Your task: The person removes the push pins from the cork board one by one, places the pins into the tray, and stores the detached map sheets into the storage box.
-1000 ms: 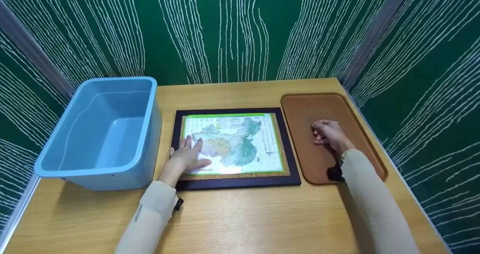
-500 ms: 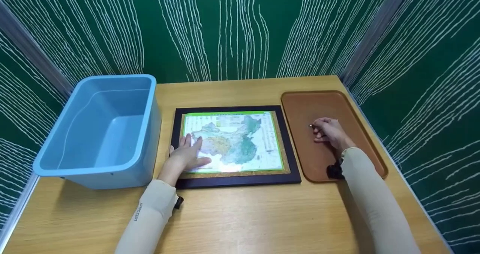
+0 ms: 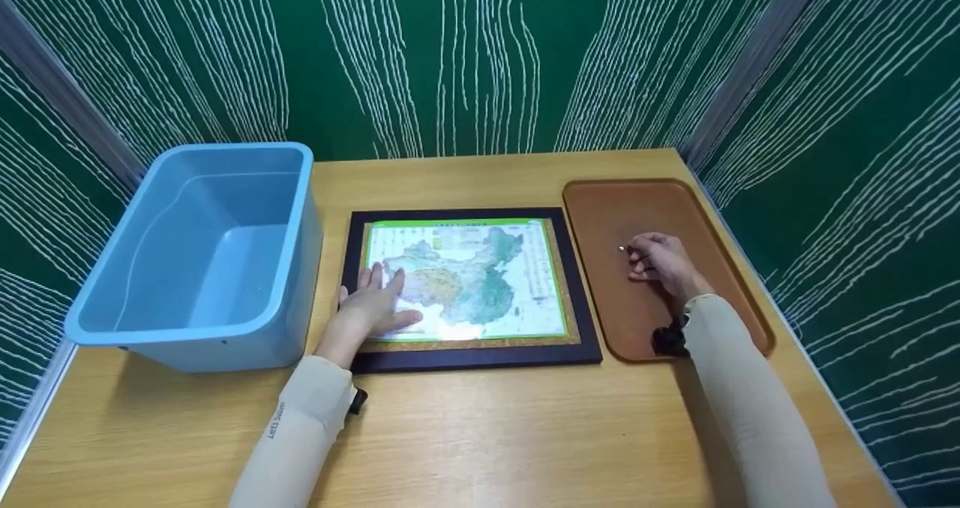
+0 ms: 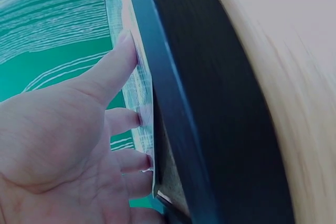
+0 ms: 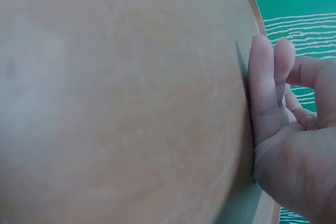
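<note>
I take the frame (image 3: 480, 360) as my landmark. Inside it lies the map (image 3: 487, 298), with a strip of cork (image 3: 568, 298) showing round it. My left hand (image 3: 371, 309) is spread over the map's left part, fingers straight and grasping nothing. From the left wrist, the fingertips meet the sheet close to the frame's dark edge.

Just right of the frame sits the tray (image 3: 697, 215), and my right hand (image 3: 664, 262) is low over it, fingers bent inward. At its fingertips, on the side towards the frame, is a tiny shiny piece (image 3: 621, 249). Whether it is pinched or merely touched I cannot tell; the right wrist view hides it behind the fingers.

As I judge it, the step is fine fingertip work on that piece while the left hand steadies the map. I would bring thumb and forefinger squarely to it with light pressure, since something so small could slip or roll. Resting the lower fingers on the tray should calm any shake. The left palm should press flat, without dragging, so the map doesn't skid or crease. The bin (image 3: 180, 335), left of the frame on the desk (image 3: 480, 433), is well out of the right hand's way.
</note>
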Tool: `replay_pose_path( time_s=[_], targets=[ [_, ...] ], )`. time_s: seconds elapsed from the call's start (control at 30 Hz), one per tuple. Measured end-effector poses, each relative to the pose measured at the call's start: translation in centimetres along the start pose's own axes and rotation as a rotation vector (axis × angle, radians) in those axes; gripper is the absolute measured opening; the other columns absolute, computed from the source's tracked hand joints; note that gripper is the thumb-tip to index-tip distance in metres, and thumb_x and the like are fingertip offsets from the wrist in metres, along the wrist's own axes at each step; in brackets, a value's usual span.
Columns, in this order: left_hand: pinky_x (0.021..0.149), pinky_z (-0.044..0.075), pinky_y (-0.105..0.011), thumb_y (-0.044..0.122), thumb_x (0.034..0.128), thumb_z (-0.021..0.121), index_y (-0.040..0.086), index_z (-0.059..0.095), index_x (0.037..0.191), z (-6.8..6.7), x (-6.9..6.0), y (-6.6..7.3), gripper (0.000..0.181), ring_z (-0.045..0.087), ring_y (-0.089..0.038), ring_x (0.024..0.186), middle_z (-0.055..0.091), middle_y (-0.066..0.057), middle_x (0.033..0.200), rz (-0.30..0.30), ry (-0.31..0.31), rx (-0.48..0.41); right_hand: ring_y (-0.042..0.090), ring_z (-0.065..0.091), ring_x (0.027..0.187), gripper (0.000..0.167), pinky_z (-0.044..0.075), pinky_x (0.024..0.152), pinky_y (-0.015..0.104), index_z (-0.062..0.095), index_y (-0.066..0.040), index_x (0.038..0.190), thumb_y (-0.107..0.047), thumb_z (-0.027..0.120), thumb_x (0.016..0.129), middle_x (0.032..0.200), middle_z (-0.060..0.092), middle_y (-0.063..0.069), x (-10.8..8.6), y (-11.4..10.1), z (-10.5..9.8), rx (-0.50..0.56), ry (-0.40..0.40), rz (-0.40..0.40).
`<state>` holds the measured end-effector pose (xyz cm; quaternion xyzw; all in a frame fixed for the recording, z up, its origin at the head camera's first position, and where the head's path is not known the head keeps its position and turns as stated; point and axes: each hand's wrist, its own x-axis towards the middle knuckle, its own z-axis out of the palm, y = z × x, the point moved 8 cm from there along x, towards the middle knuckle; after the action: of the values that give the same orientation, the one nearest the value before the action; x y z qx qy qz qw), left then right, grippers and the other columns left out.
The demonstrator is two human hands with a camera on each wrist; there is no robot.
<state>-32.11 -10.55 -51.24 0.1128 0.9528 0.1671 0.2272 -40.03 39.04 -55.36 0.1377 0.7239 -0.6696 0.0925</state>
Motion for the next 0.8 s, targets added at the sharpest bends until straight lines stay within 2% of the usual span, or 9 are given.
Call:
replay_pose_path(
  time_s=[0.5, 0.67, 0.8],
  targets=[
    [0.114, -0.001, -0.072, 0.055, 0.0996, 0.056, 0.013, 0.016, 0.164, -0.1, 0.1, 0.0, 0.087, -0.006, -0.040, 0.153, -0.005, -0.024, 0.167, 0.007, 0.033, 0.015, 0.010, 0.058, 0.054, 0.031, 0.061, 0.063, 0.032, 0.051, 0.006, 0.126, -0.016, 0.055, 0.104, 0.079, 0.062, 0.002, -0.3, -0.5, 0.2, 0.044, 0.002, 0.031],
    [0.114, 0.000, -0.072, 0.055, 0.0995, 0.056, 0.012, 0.018, 0.163, -0.2, 0.1, -0.1, 0.086, -0.005, -0.041, 0.153, -0.004, -0.025, 0.167, 0.000, 0.046, 0.016, 0.010, 0.060, 0.058, 0.036, 0.061, 0.065, 0.033, 0.049, 0.006, 0.130, -0.018, 0.058, 0.104, 0.081, 0.061, 0.003, -1.1, -1.1, 1.2, 0.054, -0.028, 0.033],
    [0.114, -0.001, -0.072, 0.055, 0.0994, 0.056, 0.012, 0.018, 0.163, 0.1, 0.1, -0.2, 0.086, -0.005, -0.041, 0.153, -0.004, -0.025, 0.167, 0.007, 0.040, 0.011, 0.011, 0.060, 0.059, 0.039, 0.060, 0.062, 0.031, 0.046, 0.005, 0.132, -0.021, 0.057, 0.105, 0.082, 0.061, 0.002, -2.1, -1.6, 2.8, 0.029, -0.081, 0.032]
  ],
)
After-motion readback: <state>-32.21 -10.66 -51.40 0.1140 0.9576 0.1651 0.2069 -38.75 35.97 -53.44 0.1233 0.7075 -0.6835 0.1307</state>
